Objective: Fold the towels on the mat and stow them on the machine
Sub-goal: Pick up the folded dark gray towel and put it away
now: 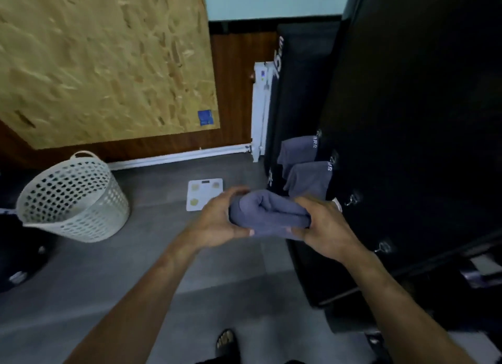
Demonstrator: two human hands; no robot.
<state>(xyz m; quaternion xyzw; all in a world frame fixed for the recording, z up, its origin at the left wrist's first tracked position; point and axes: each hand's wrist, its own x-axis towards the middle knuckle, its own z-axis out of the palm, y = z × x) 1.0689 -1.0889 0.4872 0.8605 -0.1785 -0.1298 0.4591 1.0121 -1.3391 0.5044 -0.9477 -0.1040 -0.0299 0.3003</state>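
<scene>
While both hands are gripping the folded grey towel (267,214) in the air, the left hand (217,222) is clamping its left end and the right hand (323,225) its right end, so the bundle's long axis is running side to side between them. Lying just beyond and to the right of the towel, the black machine (407,119) is filling that side of the view, and the right hand is sitting nearer to it than the left. Two more grey towels (307,165) are already hanging on the machine, just past the held one, the nearer almost touching it. Judging from that, the free spot is probably lying on the near side of those two, and nothing seems to be standing between it and the bundle. Left of the machine, a white scale (204,193) is resting on the floor, and well further left a white basket (73,197) is tilting.
</scene>
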